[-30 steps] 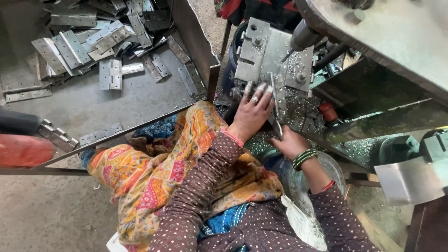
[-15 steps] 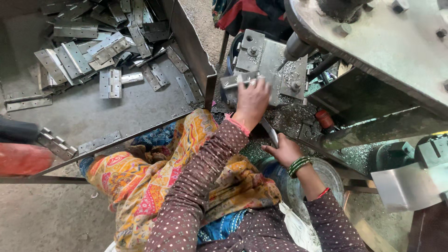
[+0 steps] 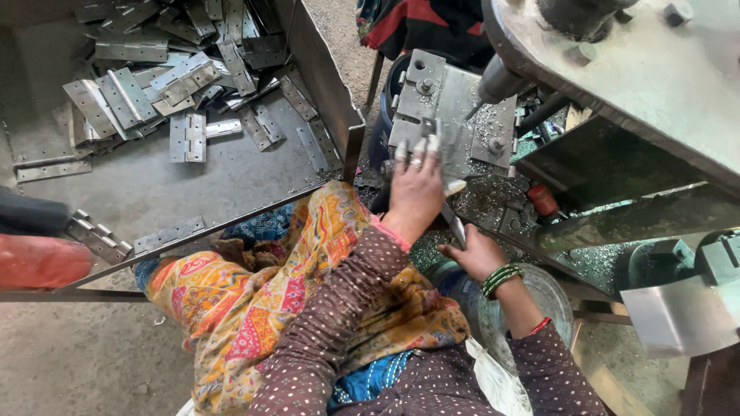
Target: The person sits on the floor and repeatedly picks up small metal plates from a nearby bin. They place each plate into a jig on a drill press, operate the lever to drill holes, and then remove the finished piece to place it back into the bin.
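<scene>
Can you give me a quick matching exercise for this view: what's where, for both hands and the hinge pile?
Things:
1. left hand
2. right hand
3. loose hinges
4. green bangles

Places:
A. piled in the steel tray at upper left
B. fingers on the grey metal jig plate
C. on the right wrist
D. holding a thin metal piece below the plate

Pairs: 1-B, 2-D, 3-A, 4-C

Dull grey steel jig plate [image 3: 455, 115], gritty metal shavings [image 3: 493, 202], matt metal hinges [image 3: 187, 137], patterned cloth [image 3: 254, 308].
</scene>
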